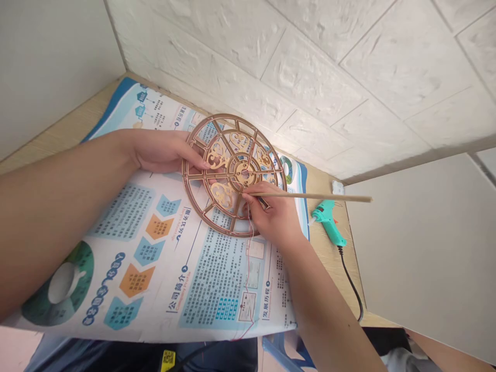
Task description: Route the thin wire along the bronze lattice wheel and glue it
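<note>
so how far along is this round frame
Done: gold scroll pieces sit in the inner ring of the round frame. In hand: left hand steadies it, right hand holds a thin stick across the hub, red thread trailing. Left: stick looks unfixed; glue gun lies aside, outer openings bare.

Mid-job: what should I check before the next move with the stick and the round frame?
1. Left hand holds round brown-and-gold openwork frame at its left rim: ok.
2. Right hand has thin wooden stick in its grip: ok.
3. Stick end lies over the frame near its hub: ok.
4. Thin red thread free of snags: cannot tell.
5. Teal glue gun lies apart from both hands: ok.
</note>
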Demonstrator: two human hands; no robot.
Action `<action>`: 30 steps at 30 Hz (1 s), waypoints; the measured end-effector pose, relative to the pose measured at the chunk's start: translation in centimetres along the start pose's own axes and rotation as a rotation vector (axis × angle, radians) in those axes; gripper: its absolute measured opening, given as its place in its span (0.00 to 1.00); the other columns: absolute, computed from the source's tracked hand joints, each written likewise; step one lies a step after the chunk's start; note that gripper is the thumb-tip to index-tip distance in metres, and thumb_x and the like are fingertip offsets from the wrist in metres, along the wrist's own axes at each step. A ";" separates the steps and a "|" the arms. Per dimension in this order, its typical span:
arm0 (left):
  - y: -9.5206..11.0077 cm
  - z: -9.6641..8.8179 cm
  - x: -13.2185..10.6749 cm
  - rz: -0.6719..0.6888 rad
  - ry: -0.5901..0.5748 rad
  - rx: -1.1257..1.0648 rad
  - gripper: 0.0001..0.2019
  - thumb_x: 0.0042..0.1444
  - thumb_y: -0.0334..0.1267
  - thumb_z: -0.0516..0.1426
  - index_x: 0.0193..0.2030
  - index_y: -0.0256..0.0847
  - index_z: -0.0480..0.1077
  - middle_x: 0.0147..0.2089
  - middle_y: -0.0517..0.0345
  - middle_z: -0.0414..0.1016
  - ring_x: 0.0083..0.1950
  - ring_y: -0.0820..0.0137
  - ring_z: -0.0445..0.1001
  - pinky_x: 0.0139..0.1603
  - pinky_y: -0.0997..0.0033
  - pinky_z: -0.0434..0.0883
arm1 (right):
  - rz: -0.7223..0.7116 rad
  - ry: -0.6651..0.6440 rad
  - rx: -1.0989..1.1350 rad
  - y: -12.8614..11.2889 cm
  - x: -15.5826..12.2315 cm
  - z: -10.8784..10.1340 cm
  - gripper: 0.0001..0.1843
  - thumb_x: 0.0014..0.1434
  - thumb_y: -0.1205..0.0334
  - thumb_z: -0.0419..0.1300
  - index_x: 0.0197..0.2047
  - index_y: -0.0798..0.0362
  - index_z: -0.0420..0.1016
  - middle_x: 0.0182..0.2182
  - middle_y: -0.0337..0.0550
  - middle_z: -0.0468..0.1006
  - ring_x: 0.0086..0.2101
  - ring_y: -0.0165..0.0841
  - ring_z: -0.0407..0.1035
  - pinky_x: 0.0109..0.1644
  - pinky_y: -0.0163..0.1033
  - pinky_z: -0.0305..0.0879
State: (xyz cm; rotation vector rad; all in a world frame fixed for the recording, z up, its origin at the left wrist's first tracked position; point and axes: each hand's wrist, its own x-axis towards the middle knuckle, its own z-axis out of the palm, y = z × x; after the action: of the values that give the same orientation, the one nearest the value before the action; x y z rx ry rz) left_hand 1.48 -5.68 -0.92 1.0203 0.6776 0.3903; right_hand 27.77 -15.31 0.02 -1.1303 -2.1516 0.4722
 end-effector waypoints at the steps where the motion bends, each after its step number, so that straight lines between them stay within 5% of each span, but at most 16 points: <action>1: 0.0 -0.1 0.0 0.012 -0.014 -0.003 0.11 0.54 0.29 0.64 0.44 0.26 0.79 0.43 0.45 0.85 0.48 0.57 0.83 0.64 0.44 0.71 | 0.024 0.003 0.016 0.0 0.0 0.0 0.09 0.66 0.69 0.59 0.37 0.51 0.79 0.35 0.45 0.84 0.38 0.37 0.79 0.43 0.45 0.77; 6: 0.1 -0.1 -0.2 0.091 -0.095 -0.069 0.13 0.54 0.27 0.65 0.47 0.26 0.80 0.47 0.40 0.84 0.50 0.56 0.82 0.62 0.48 0.74 | 0.328 0.175 0.368 0.7 0.1 -0.4 0.06 0.62 0.59 0.67 0.34 0.50 0.81 0.31 0.42 0.83 0.32 0.35 0.78 0.38 0.42 0.76; 10: -0.1 -0.5 -0.2 0.105 -0.121 -0.080 0.13 0.54 0.28 0.66 0.47 0.32 0.82 0.49 0.42 0.84 0.49 0.59 0.83 0.58 0.57 0.77 | 0.468 0.399 0.833 2.0 0.6 -0.5 0.18 0.52 0.48 0.75 0.27 0.51 0.77 0.24 0.39 0.79 0.25 0.31 0.72 0.31 0.38 0.71; 13: -0.4 -0.8 -0.1 0.128 -0.135 -0.057 0.12 0.54 0.29 0.67 0.46 0.34 0.82 0.48 0.43 0.84 0.49 0.59 0.83 0.56 0.59 0.78 | 0.522 0.429 0.950 2.2 0.9 -0.7 0.22 0.46 0.46 0.79 0.24 0.52 0.75 0.23 0.39 0.78 0.23 0.28 0.69 0.29 0.36 0.67; 23: -0.3 -0.8 -0.3 0.081 -0.088 -0.039 0.15 0.54 0.32 0.68 0.49 0.35 0.82 0.51 0.43 0.84 0.53 0.55 0.82 0.62 0.53 0.76 | 0.587 0.287 0.667 0.9 0.2 -1.9 0.25 0.53 0.41 0.73 0.24 0.52 0.72 0.19 0.37 0.73 0.21 0.27 0.64 0.28 0.36 0.62; 30: 0.0 -0.2 -0.7 0.049 -0.023 -0.067 0.14 0.54 0.29 0.67 0.48 0.36 0.83 0.51 0.45 0.84 0.51 0.61 0.83 0.57 0.64 0.79 | 0.547 0.235 0.459 0.7 -0.2 -2.1 0.25 0.55 0.41 0.70 0.22 0.51 0.68 0.18 0.36 0.69 0.21 0.28 0.61 0.25 0.37 0.56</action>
State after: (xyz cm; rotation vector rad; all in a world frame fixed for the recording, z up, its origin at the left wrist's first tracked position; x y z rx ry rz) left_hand 0.87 -5.95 -0.71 0.9773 0.6161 0.4411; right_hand 29.75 -15.07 1.01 -1.4063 -1.4139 0.9650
